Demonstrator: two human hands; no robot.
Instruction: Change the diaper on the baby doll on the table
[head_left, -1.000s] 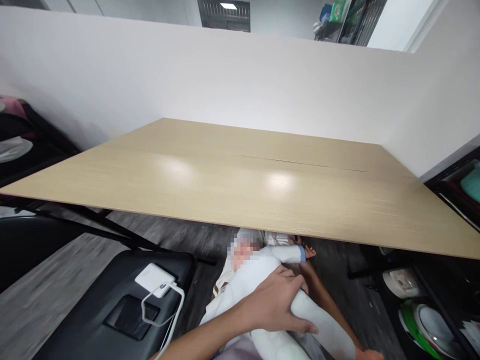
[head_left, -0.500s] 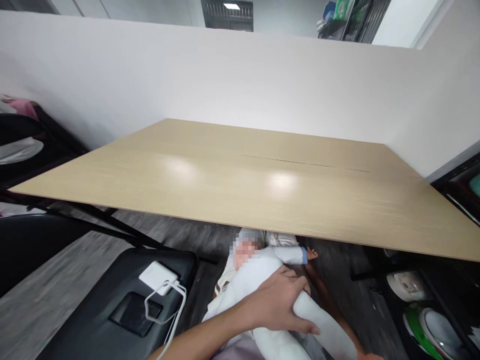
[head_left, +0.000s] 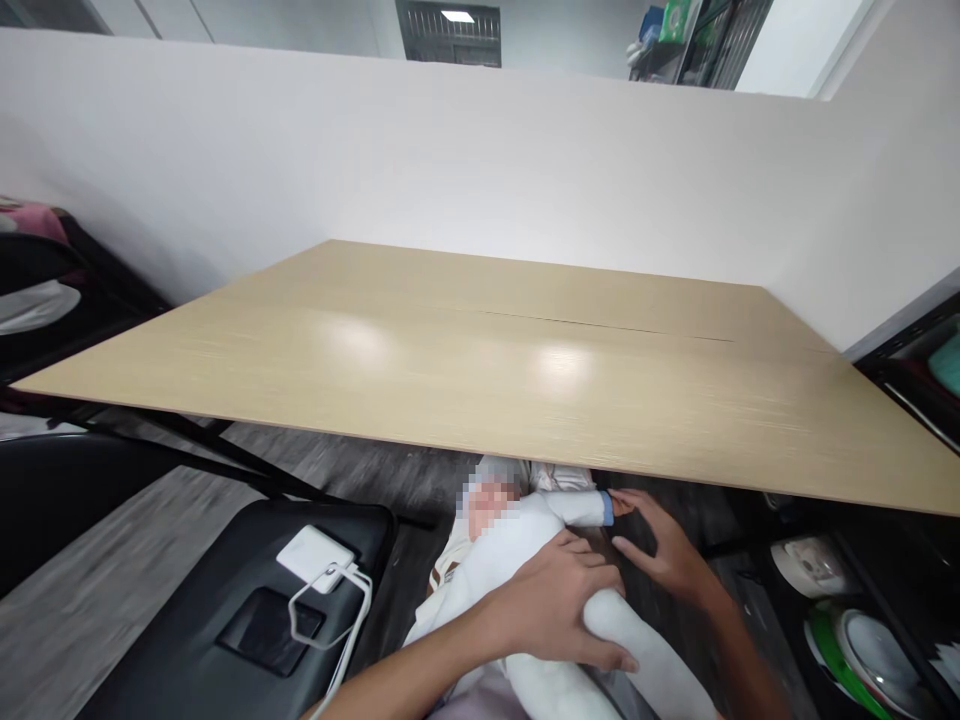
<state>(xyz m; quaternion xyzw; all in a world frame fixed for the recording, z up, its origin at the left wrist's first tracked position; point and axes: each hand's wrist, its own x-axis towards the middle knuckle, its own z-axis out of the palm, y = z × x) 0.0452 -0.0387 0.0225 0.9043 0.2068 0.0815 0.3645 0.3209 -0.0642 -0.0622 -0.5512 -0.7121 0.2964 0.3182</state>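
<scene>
A person in white clothing (head_left: 517, 548) lies across my lap beneath the near edge of the table, face blurred out. My left hand (head_left: 562, 598) is curved over the top of one white-clad leg (head_left: 637, 640), with the fingers on one side and the thumb on the other. On the right, my right hand (head_left: 664, 545) reaches in with fingers and thumb apart. Its fingertips touch the person's small hand (head_left: 621, 506), which comes out of a sleeve with a blue cuff (head_left: 607, 508).
A wide wooden table (head_left: 450, 350) stands ahead against a white partition (head_left: 450, 160). On the black chair (head_left: 172, 630) at left lie a white power bank (head_left: 315, 556) with a cable and a dark phone (head_left: 270, 630). Several containers (head_left: 870, 650) sit on a shelf at lower right.
My right hand has come up from the lower right to the person's small hand. My left hand stays on the leg. The view has shifted very slightly.
</scene>
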